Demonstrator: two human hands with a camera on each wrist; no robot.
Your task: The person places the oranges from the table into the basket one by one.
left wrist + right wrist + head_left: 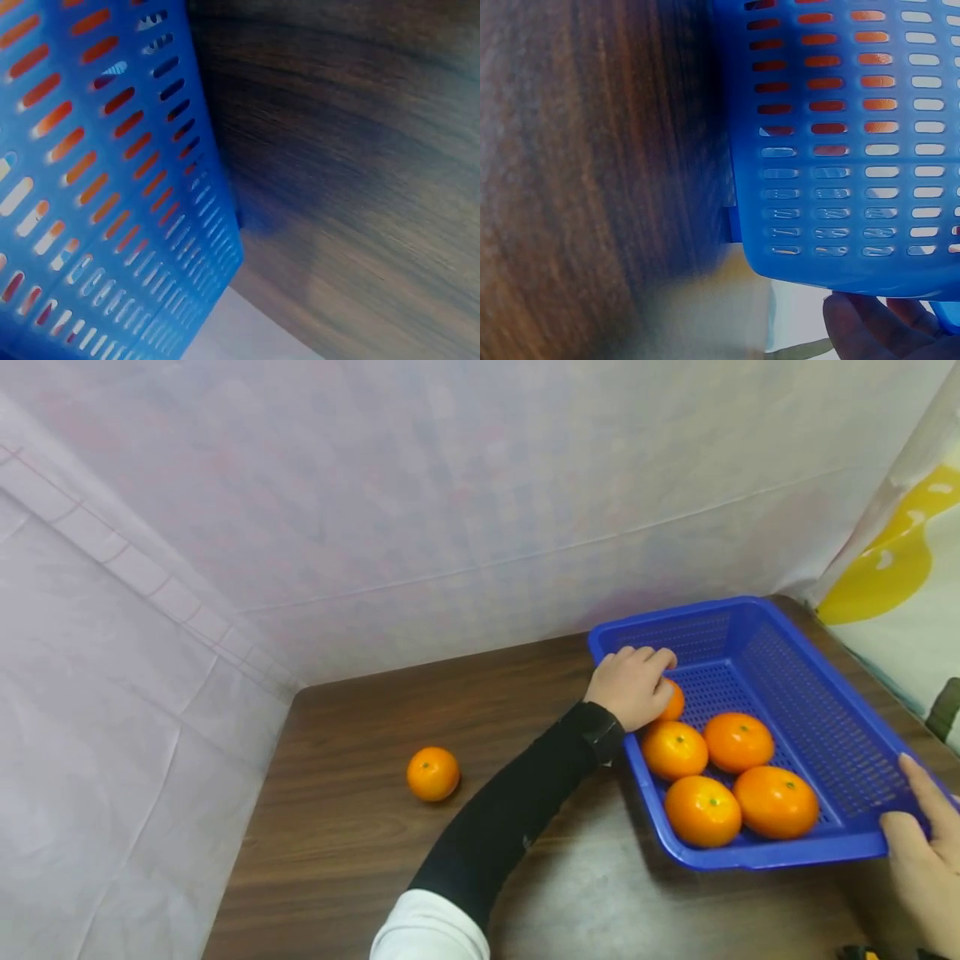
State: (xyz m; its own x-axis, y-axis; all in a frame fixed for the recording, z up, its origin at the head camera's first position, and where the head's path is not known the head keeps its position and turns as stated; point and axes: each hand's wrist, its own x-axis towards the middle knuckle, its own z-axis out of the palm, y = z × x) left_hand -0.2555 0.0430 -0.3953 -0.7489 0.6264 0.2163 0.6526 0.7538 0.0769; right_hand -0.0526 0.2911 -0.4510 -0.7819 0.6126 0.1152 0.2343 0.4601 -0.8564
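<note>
A blue slotted basket (757, 858) stands on the right of a dark wooden table (352, 860). It holds several oranges (738, 742). My left hand (647, 682) reaches over the basket's left rim, and its fingers curl over one small orange (674, 702), mostly hidden beneath the hand. My right hand (912, 810) grips the basket's near right corner, thumb outside the rim. One loose orange (432, 773) lies on the table to the left. The left wrist view shows the basket wall (97, 187) close up. In the right wrist view, fingertips (870, 330) show below the basket wall (840, 187).
White sheeting (450, 485) walls off the table's back and left sides. A yellow and white patterned cloth (900, 568) hangs at the right. Bare wood (360, 150) lies between the loose orange and the basket.
</note>
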